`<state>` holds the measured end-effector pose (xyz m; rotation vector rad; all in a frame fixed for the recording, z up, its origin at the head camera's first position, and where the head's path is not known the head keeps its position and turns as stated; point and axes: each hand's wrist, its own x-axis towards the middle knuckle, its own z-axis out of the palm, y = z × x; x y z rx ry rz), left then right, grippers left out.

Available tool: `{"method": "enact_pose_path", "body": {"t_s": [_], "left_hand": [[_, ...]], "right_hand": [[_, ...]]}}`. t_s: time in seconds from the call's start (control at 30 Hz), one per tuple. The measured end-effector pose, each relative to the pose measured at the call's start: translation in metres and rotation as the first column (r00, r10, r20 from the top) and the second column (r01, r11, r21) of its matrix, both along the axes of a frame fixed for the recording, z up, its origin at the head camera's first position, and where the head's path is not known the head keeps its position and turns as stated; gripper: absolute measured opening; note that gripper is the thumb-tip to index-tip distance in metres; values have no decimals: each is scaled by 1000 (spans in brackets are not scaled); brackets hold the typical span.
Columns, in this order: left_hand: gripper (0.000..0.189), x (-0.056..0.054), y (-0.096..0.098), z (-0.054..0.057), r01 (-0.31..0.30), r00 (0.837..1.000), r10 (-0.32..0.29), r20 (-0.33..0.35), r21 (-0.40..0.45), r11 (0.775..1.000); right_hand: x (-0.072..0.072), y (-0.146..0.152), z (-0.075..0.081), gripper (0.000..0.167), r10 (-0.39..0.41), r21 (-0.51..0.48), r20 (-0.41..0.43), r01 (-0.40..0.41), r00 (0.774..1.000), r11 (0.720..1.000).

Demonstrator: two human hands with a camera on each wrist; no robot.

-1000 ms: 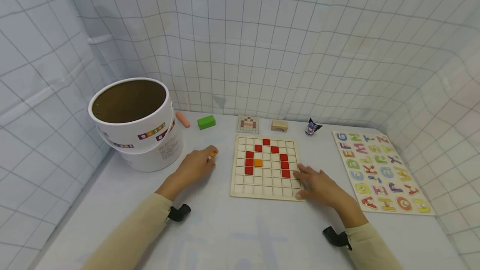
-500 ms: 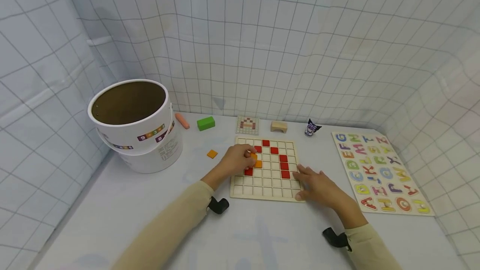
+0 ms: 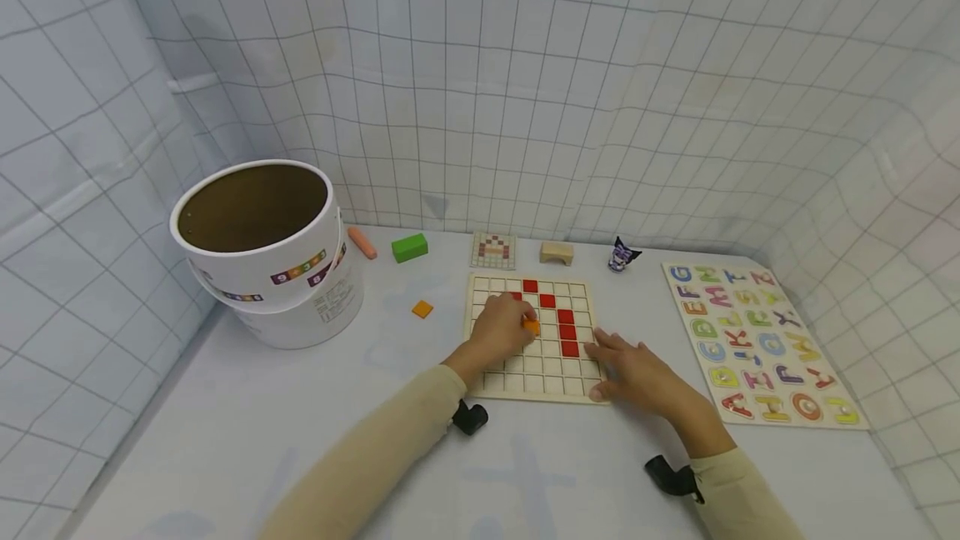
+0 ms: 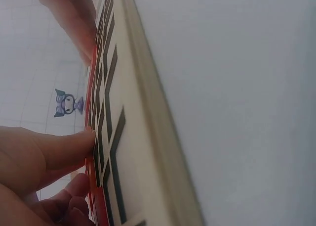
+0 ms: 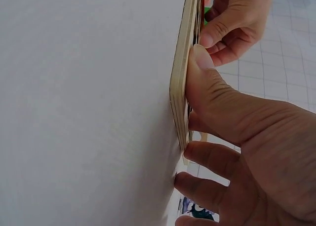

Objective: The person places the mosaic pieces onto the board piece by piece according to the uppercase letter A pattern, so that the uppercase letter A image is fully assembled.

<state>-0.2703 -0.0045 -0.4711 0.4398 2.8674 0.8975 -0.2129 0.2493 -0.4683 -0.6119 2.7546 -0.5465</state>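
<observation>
A square wooden grid board (image 3: 547,388) lies flat on the table, with red tiles (image 3: 567,332) set in an arch-like pattern. Over its left half is my left hand (image 3: 497,332), thumb and fingertips pinching an orange square tile (image 3: 532,327) at a cell near the middle. The hand covers the left red tiles and the other orange tile there. My right hand (image 3: 637,372) rests on the board's lower right edge, its thumb (image 5: 202,63) against the rim and its fingers spread. Another orange tile (image 3: 422,308) lies loose on the table, left of the board.
Behind the board lie a small pattern card (image 3: 493,251), a wooden arch block (image 3: 557,252) and a purple-black figurine (image 3: 622,255). A green block (image 3: 409,248), a pinkish stick (image 3: 362,242) and a white bucket (image 3: 300,315) stand left. An alphabet puzzle (image 3: 757,348) lies right.
My left hand has picked up an orange tile from a spot left of the board and carried it right, onto the grid. The right hand has stayed at the board's edge.
</observation>
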Motion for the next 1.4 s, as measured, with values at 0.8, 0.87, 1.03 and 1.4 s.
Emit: {"method": "enact_pose_path", "body": {"t_s": [0.8, 0.87, 1.03, 1.4], "left_hand": [[26, 14, -92, 8, -131, 974, 117, -192, -64, 989], [29, 10, -110, 9, -199, 965, 182, -188, -73, 977], [35, 3, -135, 18, -261, 965, 250, -82, -166, 951], [29, -1, -145, 18, -223, 975, 224, -12, -141, 965]], "right_hand": [[1, -3, 6, 76, 14, -6, -25, -14, 1000, 1000], [1, -3, 7, 76, 10, 6, -24, -10, 1000, 1000], [1, -1, 9, 76, 0, 2, -18, 0, 1000, 1000], [2, -3, 6, 76, 6, -6, -1, -6, 1000, 1000]]}}
